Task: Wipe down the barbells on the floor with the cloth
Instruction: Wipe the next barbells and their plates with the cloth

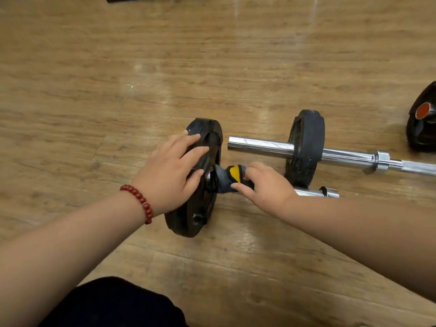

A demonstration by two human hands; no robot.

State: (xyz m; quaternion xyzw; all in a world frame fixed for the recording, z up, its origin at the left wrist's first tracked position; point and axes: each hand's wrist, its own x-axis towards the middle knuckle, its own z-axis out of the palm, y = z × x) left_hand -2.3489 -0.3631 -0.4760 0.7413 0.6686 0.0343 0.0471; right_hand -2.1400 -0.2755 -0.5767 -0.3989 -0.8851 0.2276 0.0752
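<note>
Nearest, the left hand lies flat, fingers spread, on the plate, steadying it; it looks heavy and likely to roll. The right hand grips the soft cloth wrapped round the bar beside the plate. Behind lies a second barbell, slick chrome.

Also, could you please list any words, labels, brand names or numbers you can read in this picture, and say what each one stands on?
No text can be read anywhere in this view.
On the near black plate: raised moulding only; any lettering is too blurred to read.
On the cloth: a yellow patch, no print visible.
On the red end cap: no legible marking.
</note>
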